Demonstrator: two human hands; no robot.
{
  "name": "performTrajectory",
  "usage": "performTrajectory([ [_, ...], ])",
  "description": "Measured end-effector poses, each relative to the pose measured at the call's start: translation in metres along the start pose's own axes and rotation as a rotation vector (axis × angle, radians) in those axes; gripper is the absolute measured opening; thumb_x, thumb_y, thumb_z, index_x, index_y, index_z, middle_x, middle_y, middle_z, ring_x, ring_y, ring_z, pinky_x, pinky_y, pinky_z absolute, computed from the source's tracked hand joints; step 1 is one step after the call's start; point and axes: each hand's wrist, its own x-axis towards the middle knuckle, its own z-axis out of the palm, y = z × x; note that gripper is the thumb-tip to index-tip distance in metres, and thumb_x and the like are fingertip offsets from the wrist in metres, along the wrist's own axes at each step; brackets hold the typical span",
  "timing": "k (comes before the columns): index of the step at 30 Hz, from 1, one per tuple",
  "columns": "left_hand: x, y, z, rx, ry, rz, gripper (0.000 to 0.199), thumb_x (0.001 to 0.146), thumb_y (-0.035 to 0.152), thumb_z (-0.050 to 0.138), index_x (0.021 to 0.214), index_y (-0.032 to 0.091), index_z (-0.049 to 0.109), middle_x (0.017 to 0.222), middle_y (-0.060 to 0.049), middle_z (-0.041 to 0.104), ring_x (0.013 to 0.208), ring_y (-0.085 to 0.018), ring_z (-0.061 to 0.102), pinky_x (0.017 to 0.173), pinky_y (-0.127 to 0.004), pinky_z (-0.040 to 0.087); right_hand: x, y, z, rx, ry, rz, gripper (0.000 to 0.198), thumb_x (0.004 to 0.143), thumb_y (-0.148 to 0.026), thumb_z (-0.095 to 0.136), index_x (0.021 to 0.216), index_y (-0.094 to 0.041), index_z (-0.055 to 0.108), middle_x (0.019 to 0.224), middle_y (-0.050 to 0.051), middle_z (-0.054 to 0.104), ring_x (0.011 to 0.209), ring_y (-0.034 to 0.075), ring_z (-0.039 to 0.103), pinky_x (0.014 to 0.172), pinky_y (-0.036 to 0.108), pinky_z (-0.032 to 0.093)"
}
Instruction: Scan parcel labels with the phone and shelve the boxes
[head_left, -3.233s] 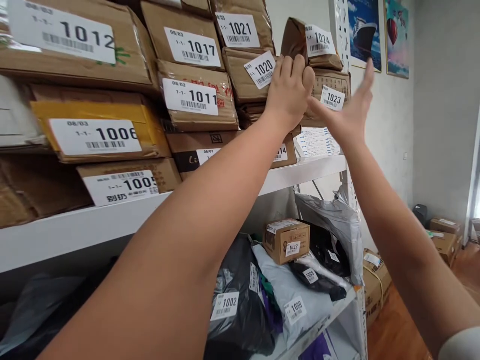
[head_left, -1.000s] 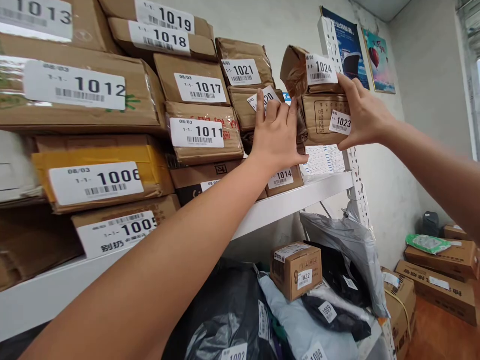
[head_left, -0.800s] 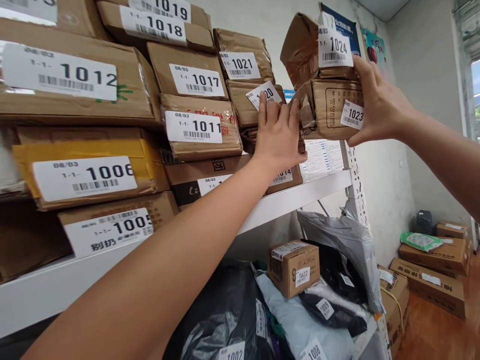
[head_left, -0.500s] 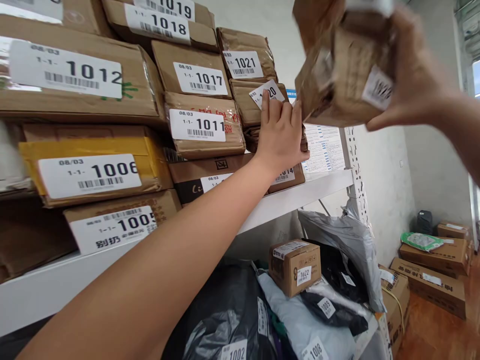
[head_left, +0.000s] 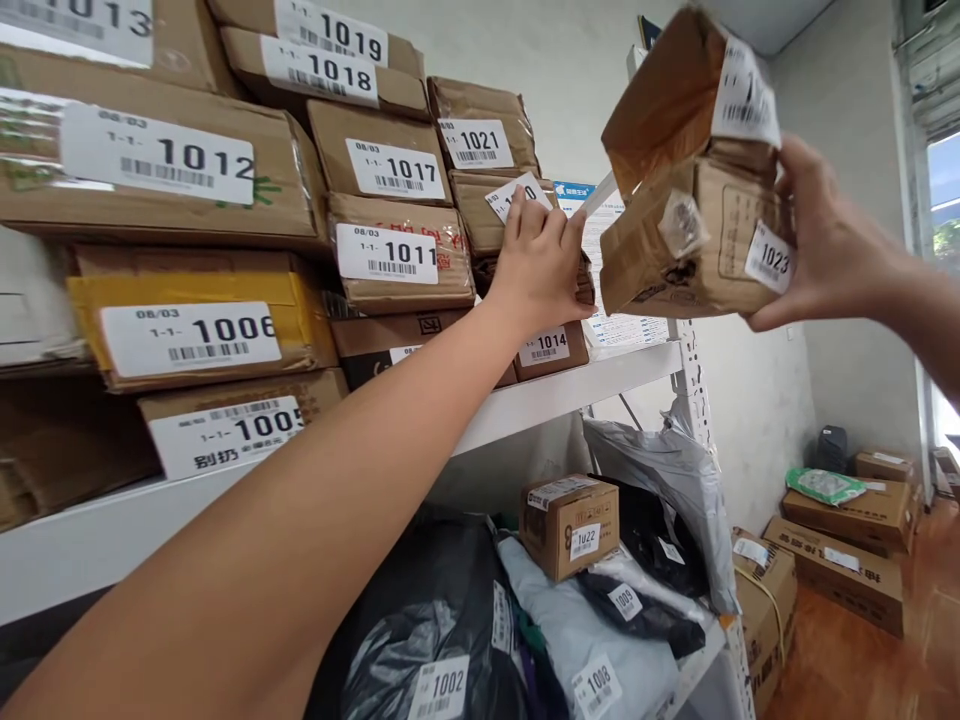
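- so the right grip is clamped on box 1023 plus the box on top of it, both mid-air, right of the shelf piles
- left grip is loose, fingers spread against the crooked-label parcel up there

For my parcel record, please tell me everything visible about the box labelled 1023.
The box labelled 1023 looks like brown, creased cardboard. A crinkled, clear, tape-like patch shows on its left end; the face beside it bears dark outlined printing and a slanted white barcode label. It is slightly tilted, held up near the right end of the white shelf. The right hand grips its right side, and another brown carton rests on top.
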Motion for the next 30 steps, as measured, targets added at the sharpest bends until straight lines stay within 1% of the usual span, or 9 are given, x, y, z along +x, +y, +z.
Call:
performTrajectory([
  [2,0.000,0.001,-0.002,0.010,-0.019,0.000,0.092,0.067,0.062,0.069,0.149,0.026,0.045,0.136,-0.010,0.054,0.138,-0.047,0.030,0.122,-0.077,0.005,-0.008,-0.001,0.020,-0.006,0.007,-0.020,0.142,0.044,-0.042,0.091,0.157,-0.025,0.007,0.144,0.021,0.043,0.112,0.047,0.057,0.085,0.062,0.055],
  [4,0.000,0.001,-0.005,0.042,-0.043,0.015,0.076,0.068,0.058,0.071,0.137,0.030,0.057,0.133,-0.009,0.055,0.137,-0.046,0.033,0.122,-0.076,0.010,-0.016,-0.001,0.035,-0.006,0.009,-0.012,0.138,0.047,-0.046,0.088,0.156,-0.025,0.007,0.139,0.021,0.046,0.109,0.047,0.058,0.084,0.063,0.053],
  [7,-0.002,0.001,-0.010,0.085,-0.069,0.057,0.053,0.070,0.049,0.073,0.120,0.033,0.068,0.132,-0.010,0.056,0.136,-0.045,0.037,0.120,-0.074,0.018,-0.022,-0.001,0.045,0.012,-0.013,0.012,0.131,0.051,-0.048,0.083,0.155,-0.027,0.007,0.135,0.020,0.048,0.110,0.047,0.058,0.079,0.060,0.054],
  [9,-0.004,0.000,-0.011,0.099,-0.071,0.087,0.047,0.070,0.044,0.074,0.116,0.034,0.070,0.132,-0.010,0.056,0.137,-0.045,0.038,0.119,-0.073,0.022,-0.023,-0.001,0.047,0.020,-0.028,0.009,0.130,0.051,-0.048,0.082,0.154,-0.027,0.006,0.139,0.020,0.045,0.112,0.048,0.058,0.077,0.058,0.054],
  [15,-0.008,0.002,-0.010,0.115,-0.068,0.085,0.048,0.070,0.037,0.075,0.118,0.037,0.071,0.136,-0.010,0.054,0.140,-0.045,0.036,0.119,-0.075,0.020,-0.027,-0.004,0.043,-0.011,-0.049,-0.050,0.132,0.048,-0.044,0.081,0.154,-0.029,0.004,0.141,0.019,0.045,0.108,0.049,0.061,0.073,0.059,0.054],
  [19,-0.008,0.007,-0.012,0.091,-0.083,0.094,0.047,0.071,0.033,0.073,0.117,0.038,0.071,0.140,-0.009,0.054,0.141,-0.045,0.035,0.119,-0.075,0.020,-0.029,-0.001,0.046,0.023,-0.033,-0.100,0.129,0.051,-0.044,0.080,0.155,-0.031,0.005,0.143,0.017,0.044,0.114,0.047,0.058,0.079,0.058,0.055],
  [22,-0.005,0.010,-0.013,0.086,-0.114,0.134,0.047,0.070,0.034,0.071,0.117,0.038,0.071,0.133,-0.008,0.060,0.141,-0.044,0.036,0.118,-0.076,0.022,-0.024,0.008,0.053,0.075,-0.037,-0.086,0.129,0.054,-0.053,0.081,0.156,-0.034,0.004,0.143,0.016,0.046,0.114,0.045,0.059,0.080,0.057,0.055],
  [25,0.000,0.012,-0.011,0.043,-0.103,0.110,0.049,0.067,0.035,0.072,0.116,0.034,0.073,0.124,-0.009,0.063,0.139,-0.045,0.036,0.118,-0.074,0.023,-0.016,0.014,0.056,0.087,-0.058,-0.064,0.131,0.054,-0.063,0.080,0.156,-0.032,0.003,0.147,0.018,0.046,0.110,0.045,0.060,0.078,0.057,0.055],
  [30,0.001,0.013,-0.006,0.076,-0.093,0.110,0.059,0.065,0.043,0.074,0.122,0.028,0.070,0.125,-0.013,0.063,0.140,-0.047,0.035,0.116,-0.073,0.027,-0.006,0.005,0.050,-0.011,-0.163,-0.005,0.134,0.051,-0.065,0.080,0.156,-0.031,0.005,0.146,0.018,0.048,0.098,0.042,0.063,0.069,0.053,0.054],
])
